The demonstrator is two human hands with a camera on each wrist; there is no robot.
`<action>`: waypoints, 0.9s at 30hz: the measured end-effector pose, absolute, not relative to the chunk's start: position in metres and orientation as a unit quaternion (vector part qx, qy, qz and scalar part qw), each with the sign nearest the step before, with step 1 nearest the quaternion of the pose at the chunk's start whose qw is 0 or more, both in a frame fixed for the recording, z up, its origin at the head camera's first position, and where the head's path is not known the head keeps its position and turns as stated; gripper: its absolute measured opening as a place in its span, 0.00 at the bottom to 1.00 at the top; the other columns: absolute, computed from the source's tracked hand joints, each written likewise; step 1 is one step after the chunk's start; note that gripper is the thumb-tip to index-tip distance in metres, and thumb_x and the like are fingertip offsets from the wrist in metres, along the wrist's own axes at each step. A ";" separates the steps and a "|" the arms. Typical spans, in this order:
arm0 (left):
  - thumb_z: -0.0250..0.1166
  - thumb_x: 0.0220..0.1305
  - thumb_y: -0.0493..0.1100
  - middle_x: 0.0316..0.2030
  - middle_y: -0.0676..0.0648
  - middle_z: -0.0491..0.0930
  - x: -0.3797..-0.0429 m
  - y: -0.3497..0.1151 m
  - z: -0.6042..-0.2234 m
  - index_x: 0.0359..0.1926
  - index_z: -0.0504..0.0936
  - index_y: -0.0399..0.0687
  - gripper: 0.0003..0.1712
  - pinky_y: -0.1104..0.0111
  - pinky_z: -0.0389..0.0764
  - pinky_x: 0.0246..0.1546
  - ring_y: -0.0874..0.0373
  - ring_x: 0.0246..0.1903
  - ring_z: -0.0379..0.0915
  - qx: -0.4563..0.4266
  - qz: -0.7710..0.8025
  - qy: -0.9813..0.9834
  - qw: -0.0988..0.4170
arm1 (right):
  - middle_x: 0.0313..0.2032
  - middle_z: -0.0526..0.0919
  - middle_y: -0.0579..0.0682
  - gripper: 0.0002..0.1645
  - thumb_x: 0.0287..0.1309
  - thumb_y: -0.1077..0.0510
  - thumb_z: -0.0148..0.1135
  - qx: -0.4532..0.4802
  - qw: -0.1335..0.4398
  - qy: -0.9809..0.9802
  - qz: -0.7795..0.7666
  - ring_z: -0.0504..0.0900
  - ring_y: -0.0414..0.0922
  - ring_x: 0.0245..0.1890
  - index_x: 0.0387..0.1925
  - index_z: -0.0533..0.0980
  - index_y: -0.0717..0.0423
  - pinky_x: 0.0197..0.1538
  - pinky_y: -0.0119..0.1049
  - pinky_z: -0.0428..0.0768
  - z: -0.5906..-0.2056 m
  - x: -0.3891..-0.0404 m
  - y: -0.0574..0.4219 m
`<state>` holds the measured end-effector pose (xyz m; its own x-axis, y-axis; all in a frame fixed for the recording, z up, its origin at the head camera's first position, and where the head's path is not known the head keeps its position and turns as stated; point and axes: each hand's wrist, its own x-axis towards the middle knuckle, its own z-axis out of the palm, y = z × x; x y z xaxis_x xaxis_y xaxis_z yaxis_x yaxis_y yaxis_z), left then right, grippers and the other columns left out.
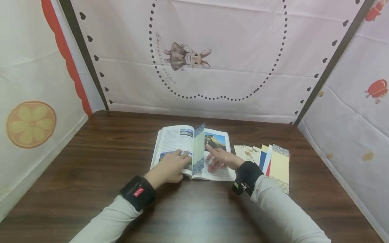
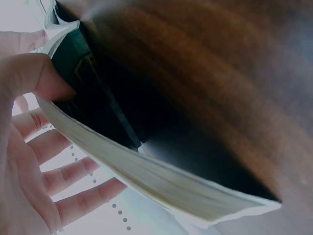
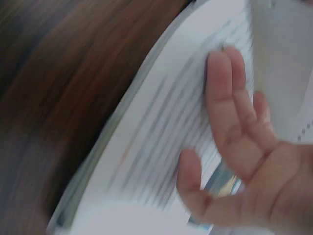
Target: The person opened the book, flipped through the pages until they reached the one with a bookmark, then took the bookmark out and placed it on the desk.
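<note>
A thick book (image 1: 170, 140) lies spread on the table, with printed text and photos on its pages. My left hand (image 1: 172, 166) grips its left half by the lower edge. In the left wrist view, the thumb (image 2: 46, 81) is on the dark cover and the fingers are on the page side. A pale green bookmark (image 1: 199, 146) with blue floral ends stands up along the centre fold. To its right, my right hand (image 1: 220, 159) is over the right page, fingers loosely extended and holding nothing. I cannot tell whether a fingertip touches the bookmark.
Right of the book lies a fanned row of several card strips, among them a cream bookmark (image 1: 279, 165) with patterned ends and a blue strip (image 1: 263, 158). The brown wooden table (image 1: 194, 212) is bordered by a printed cloth (image 1: 231, 67) at the back and sides.
</note>
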<state>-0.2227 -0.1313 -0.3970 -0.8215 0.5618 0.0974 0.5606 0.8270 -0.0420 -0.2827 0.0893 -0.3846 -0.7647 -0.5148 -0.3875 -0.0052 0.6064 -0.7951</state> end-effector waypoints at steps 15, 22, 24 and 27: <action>0.66 0.46 0.41 0.61 0.42 0.72 -0.220 -0.131 -0.391 0.56 0.73 0.46 0.31 0.50 0.75 0.52 0.41 0.59 0.69 -0.301 0.019 -0.952 0.045 | 0.17 0.63 0.43 0.17 0.65 0.57 0.50 -0.124 0.227 0.863 -0.434 0.67 0.40 0.22 0.19 0.64 0.53 0.45 0.43 0.81 -0.380 -0.287 0.104; 0.65 0.50 0.41 0.64 0.42 0.68 -0.217 -0.133 -0.397 0.60 0.70 0.47 0.33 0.47 0.72 0.56 0.40 0.62 0.65 -0.283 0.012 -0.958 0.041 | 0.17 0.55 0.43 0.23 0.68 0.56 0.48 -0.141 0.217 0.842 -0.473 0.58 0.37 0.18 0.17 0.53 0.51 0.32 0.34 0.70 -0.381 -0.290 0.188; 0.65 0.50 0.41 0.64 0.42 0.68 -0.217 -0.134 -0.398 0.60 0.70 0.47 0.33 0.47 0.72 0.55 0.40 0.62 0.65 -0.284 0.010 -0.958 0.044 | 0.18 0.58 0.42 0.22 0.68 0.56 0.48 -0.129 0.206 0.849 -0.468 0.60 0.36 0.18 0.18 0.54 0.51 0.32 0.32 0.71 -0.382 -0.288 0.216; 0.65 0.50 0.41 0.64 0.41 0.68 -0.217 -0.137 -0.399 0.60 0.70 0.47 0.33 0.46 0.72 0.55 0.39 0.62 0.65 -0.287 0.003 -0.957 0.045 | 0.17 0.61 0.43 0.22 0.69 0.55 0.47 -0.104 0.205 0.866 -0.444 0.62 0.35 0.17 0.17 0.55 0.51 0.28 0.30 0.69 -0.384 -0.283 0.254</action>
<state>-0.2167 -0.1366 -0.3986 -0.8313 0.5495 0.0835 0.5489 0.8353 -0.0317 -0.2834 0.2536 -0.3837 -0.8945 -0.3623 -0.2620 0.0014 0.5837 -0.8120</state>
